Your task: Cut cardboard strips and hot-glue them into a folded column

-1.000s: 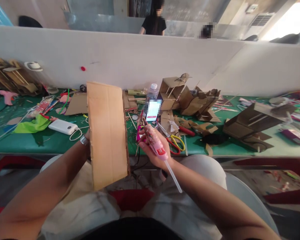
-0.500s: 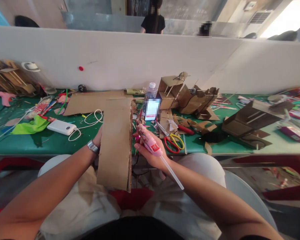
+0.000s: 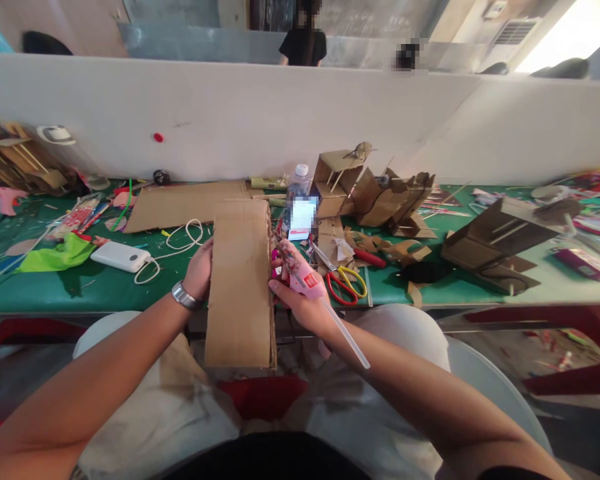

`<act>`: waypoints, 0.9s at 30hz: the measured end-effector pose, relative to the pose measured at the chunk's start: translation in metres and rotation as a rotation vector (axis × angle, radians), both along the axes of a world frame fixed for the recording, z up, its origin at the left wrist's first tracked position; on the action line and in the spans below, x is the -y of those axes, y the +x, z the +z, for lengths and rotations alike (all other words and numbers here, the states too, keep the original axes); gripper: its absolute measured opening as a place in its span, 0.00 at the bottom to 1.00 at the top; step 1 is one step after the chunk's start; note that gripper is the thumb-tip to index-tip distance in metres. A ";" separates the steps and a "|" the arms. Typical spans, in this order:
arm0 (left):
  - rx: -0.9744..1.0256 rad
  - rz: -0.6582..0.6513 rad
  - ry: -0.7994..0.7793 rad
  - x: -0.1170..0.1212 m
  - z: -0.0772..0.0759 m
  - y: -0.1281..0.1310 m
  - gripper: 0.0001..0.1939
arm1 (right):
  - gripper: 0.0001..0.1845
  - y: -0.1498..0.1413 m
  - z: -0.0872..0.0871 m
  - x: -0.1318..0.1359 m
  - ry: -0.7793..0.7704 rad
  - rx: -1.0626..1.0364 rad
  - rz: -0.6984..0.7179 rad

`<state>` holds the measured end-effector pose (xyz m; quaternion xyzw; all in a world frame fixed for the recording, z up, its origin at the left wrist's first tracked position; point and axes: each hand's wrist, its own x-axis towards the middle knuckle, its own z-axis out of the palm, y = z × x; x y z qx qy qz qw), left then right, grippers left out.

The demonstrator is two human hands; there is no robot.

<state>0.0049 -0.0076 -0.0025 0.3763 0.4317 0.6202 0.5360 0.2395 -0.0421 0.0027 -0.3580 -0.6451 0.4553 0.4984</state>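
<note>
My left hand (image 3: pixel 200 270), with a watch on the wrist, grips the left edge of a long brown cardboard strip (image 3: pixel 240 280). The strip lies nearly flat, reaching from the green table's (image 3: pixel 80 287) front edge out over my lap. My right hand (image 3: pixel 300 303) is closed round a pink glue gun (image 3: pixel 300 275) just right of the strip. The gun's nozzle points away from me, close to the strip's right edge, and a clear glue stick juts out of its back toward me.
On the table lie a large cardboard sheet (image 3: pixel 180 202), a white power bank (image 3: pixel 120 256) with cable, red-and-yellow scissors (image 3: pixel 347 283), a bottle (image 3: pixel 300 181), a phone (image 3: pixel 303 219) and cardboard models (image 3: pixel 375 193). A white partition (image 3: pixel 260 120) runs behind; a person (image 3: pixel 303 40) stands beyond it.
The cardboard strip went from upright to lying nearly flat and moved right, toward the glue gun. My right hand with the gun shifted slightly closer to its edge.
</note>
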 end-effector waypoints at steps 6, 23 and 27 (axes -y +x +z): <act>0.114 0.029 -0.065 0.000 0.007 0.012 0.24 | 0.15 0.001 0.005 0.003 -0.100 -0.077 0.100; -0.014 0.095 0.042 0.011 0.015 0.020 0.19 | 0.31 0.025 0.035 -0.002 -0.029 -0.002 0.052; -0.005 0.080 0.032 0.012 0.014 0.020 0.19 | 0.32 0.025 0.038 -0.002 -0.034 0.005 0.027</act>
